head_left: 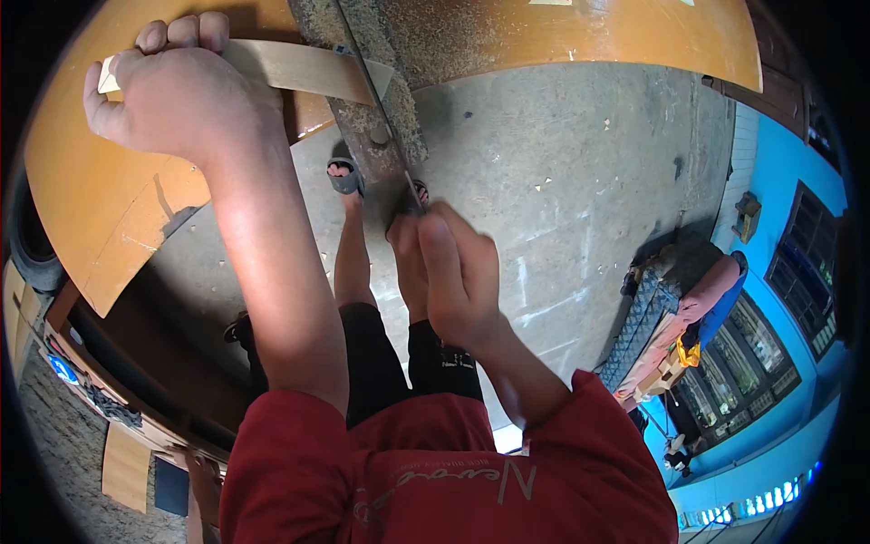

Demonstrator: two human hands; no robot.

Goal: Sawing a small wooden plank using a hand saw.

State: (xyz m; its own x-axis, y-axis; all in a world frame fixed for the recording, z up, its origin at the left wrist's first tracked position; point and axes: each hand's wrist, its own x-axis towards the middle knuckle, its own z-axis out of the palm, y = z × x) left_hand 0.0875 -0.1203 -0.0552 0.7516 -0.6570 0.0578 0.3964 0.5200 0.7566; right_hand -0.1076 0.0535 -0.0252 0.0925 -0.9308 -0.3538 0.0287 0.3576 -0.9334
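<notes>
My left hand (186, 95) is closed around a pale wooden strip (294, 71), which reaches right over a narrow, dark, sawdust-strewn support (358, 118). In my right hand (453, 272), closed in a fist, is the near end of a long thin saw (382, 122), seen almost edge-on. Its dark blade runs up and away from the fist and crosses the strip near the strip's right end. My fingers hide most of the saw's handle. Whether the blade has cut into the wood cannot be made out.
Orange-brown wooden panels (136, 218) lie on the left, with another sawdust-covered panel (580, 36) at the far side. My sandalled foot (344, 177) stands on the concrete floor (562, 181) below the support. Folded bedding (648, 317) is piled at right, beside a blue wall (770, 163).
</notes>
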